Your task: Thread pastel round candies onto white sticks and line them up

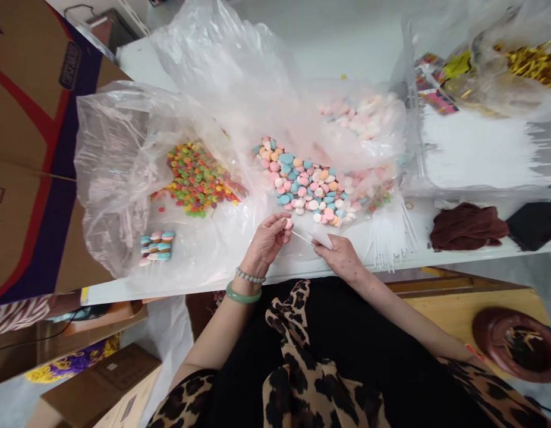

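Observation:
My left hand [267,241] pinches a small pink candy [288,223] between thumb and fingertips at the near edge of the white table [302,35]. My right hand [340,254] holds a thin white stick [302,236] whose tip points at that candy. Just beyond both hands lies a heap of pastel round candies [308,184] on clear plastic. To the left sits a pile of small colourful ring candies [197,178]. A few finished candy sticks [156,246] lie at the near left.
Loose white sticks [389,238] fan out right of my right hand. A clear bin [480,151] holds more sticks, with gold foil bags [520,62] behind. A brown cloth [466,226] lies at the right; cardboard boxes [30,148] stand on the left, a brown bowl [518,342] low right.

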`<state>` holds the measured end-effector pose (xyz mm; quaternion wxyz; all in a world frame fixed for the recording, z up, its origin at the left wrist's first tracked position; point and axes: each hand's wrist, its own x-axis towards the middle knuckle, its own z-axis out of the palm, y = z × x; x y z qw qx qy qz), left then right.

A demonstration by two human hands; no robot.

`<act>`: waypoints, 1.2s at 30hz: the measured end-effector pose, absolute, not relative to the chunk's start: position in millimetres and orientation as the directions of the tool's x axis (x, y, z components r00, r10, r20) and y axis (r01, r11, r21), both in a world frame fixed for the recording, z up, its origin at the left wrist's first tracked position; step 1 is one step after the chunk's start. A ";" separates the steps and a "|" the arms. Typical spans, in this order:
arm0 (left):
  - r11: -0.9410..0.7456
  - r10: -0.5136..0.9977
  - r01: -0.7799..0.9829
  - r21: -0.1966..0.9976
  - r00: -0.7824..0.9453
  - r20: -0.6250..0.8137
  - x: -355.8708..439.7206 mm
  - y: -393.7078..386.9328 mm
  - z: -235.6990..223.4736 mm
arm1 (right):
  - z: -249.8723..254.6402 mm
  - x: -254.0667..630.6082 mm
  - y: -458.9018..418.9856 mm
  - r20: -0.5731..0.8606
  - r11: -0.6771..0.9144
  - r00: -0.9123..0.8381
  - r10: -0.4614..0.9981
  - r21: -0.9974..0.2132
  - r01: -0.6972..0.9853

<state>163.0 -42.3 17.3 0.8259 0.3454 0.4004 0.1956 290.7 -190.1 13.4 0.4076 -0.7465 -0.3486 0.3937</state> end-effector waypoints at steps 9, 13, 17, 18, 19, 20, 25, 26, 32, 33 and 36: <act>0.727 0.555 -0.077 0.682 0.651 -0.518 161.3 -46.8 8.3 | 13.4 290.7 -189.6 -0.294 -0.395 0.494 0.818 -0.912 0.113; 0.726 0.560 -0.060 0.685 0.629 -0.539 161.2 -46.1 5.5 | 11.1 290.6 -189.7 -0.307 -0.401 0.495 0.813 -0.912 0.093; 0.714 0.558 -0.019 0.700 0.619 -0.552 160.9 -46.6 4.4 | 9.6 290.7 -189.5 -0.321 -0.430 0.487 0.812 -0.894 0.128; 0.703 0.561 -0.005 0.711 0.618 -0.551 161.1 -47.4 4.4 | 9.3 291.0 -189.3 -0.312 -0.435 0.488 0.815 -0.886 0.161; 0.687 0.567 0.012 0.727 0.617 -0.546 161.5 -48.7 4.4 | 9.0 291.2 -189.0 -0.297 -0.438 0.487 0.821 -0.876 0.204; 0.663 0.577 0.031 0.748 0.616 -0.537 161.9 -50.5 4.4 | 8.7 291.4 -188.8 -0.279 -0.439 0.485 0.829 -0.862 0.253; 0.403 0.705 0.151 0.903 0.578 -0.411 165.3 -67.1 -1.3 | 9.1 289.4 -187.1 -0.223 -0.437 0.456 0.862 -0.782 0.445; 0.339 0.740 0.183 0.923 0.554 -0.382 166.1 -71.8 -3.8 | 9.5 288.2 -186.6 -0.218 -0.439 0.455 0.863 -0.770 0.464; 0.151 0.848 0.339 0.928 0.439 -0.298 174.5 -96.3 -16.8 | 6.3 279.1 -173.6 -0.179 -0.424 0.442 0.879 -0.717 0.554; 0.122 0.851 0.349 0.929 0.445 -0.278 176.4 -98.5 -16.9 | 5.3 278.1 -169.3 -0.169 -0.415 0.441 0.882 -0.724 0.552; 0.043 0.847 0.355 0.934 0.483 -0.223 180.0 -100.5 -11.9 | 3.7 277.3 -157.1 -0.161 -0.399 0.447 0.880 -0.762 0.510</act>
